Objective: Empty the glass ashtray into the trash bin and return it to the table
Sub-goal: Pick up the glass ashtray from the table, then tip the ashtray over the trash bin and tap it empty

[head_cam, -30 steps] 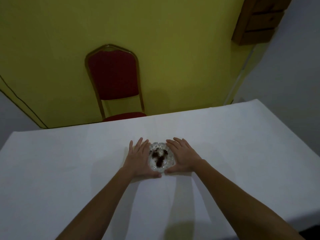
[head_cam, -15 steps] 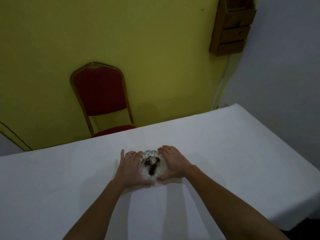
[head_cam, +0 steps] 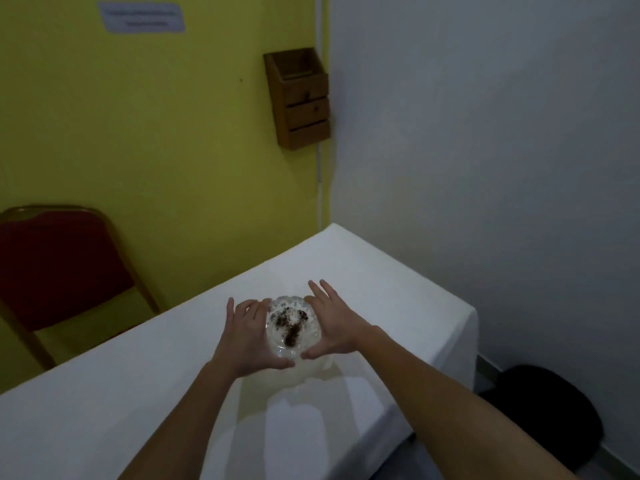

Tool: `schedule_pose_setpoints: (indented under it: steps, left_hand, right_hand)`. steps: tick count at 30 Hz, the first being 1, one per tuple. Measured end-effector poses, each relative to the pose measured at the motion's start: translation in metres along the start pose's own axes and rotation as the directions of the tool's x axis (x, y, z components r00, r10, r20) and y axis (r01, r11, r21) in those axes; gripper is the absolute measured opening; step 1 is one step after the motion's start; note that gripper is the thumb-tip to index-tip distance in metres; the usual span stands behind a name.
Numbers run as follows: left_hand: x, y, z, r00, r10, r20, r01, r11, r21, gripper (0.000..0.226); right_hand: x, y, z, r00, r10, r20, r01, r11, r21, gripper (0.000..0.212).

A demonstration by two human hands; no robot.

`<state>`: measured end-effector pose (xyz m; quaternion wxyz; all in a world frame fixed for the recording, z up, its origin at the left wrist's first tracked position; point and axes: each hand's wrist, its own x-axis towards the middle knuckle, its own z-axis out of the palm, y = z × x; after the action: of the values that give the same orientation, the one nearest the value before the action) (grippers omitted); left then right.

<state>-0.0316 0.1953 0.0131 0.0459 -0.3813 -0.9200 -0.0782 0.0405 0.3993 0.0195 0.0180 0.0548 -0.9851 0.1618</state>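
A round glass ashtray (head_cam: 293, 326) with dark ash and butts in it is held level between both palms, raised a little above the white-clothed table (head_cam: 104, 410); its shadow falls on the cloth below. My left hand (head_cam: 248, 337) cups its left side with the thumb under the near rim. On the right side, my right hand (head_cam: 335, 323) presses against it with the fingers stretched forward. A black trash bin (head_cam: 547, 410) stands on the floor at the right, beyond the table's right edge.
A red padded chair (head_cam: 52, 265) with a gold frame stands at the left against the yellow wall. A wooden wall box (head_cam: 298, 98) hangs near the room corner. The grey wall runs close along the table's right end.
Both hands closed in on the ashtray and lifted it off the cloth. The view has swung to the right, bringing the table's right end and the black bin into sight.
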Motion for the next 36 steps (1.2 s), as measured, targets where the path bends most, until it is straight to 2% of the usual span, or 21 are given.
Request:
schedule_pose_setpoints:
  steps: [9,19,24,29,34,36]
  left_hand:
    - [0.075,0.161,0.022,0.965,0.261,-0.031,-0.261,0.965,0.019,0.127]
    - [0.119,0.348,0.063,0.871,0.491,0.002,-0.490,0.868,-0.082,0.122]
    - [0.136,0.413,0.082,0.798,0.602,-0.005,-0.599,0.794,-0.105,0.118]
    - [0.154,0.464,0.106,0.732,0.679,0.055,-0.670,0.733,-0.118,0.120]
    - [0.186,0.504,0.137,0.676,0.732,0.084,-0.721,0.680,-0.132,0.121]
    - [0.201,0.519,0.152,0.663,0.742,0.100,-0.724,0.669,-0.168,0.121]
  right_hand:
    - [-0.124,0.121,-0.059,0.975,0.201,-0.092,-0.204,0.979,-0.027,0.113]
    - [-0.277,0.234,-0.092,0.877,0.467,-0.113,-0.473,0.880,-0.041,0.119]
    - [-0.334,0.265,-0.095,0.804,0.581,-0.128,-0.583,0.812,0.023,0.116]
    - [-0.371,0.296,-0.088,0.703,0.700,-0.126,-0.675,0.712,0.190,0.107]
    - [-0.392,0.331,-0.084,0.621,0.783,-0.048,-0.754,0.613,0.236,0.121]
    - [-0.395,0.349,-0.085,0.574,0.818,-0.035,-0.783,0.560,0.271,0.113]
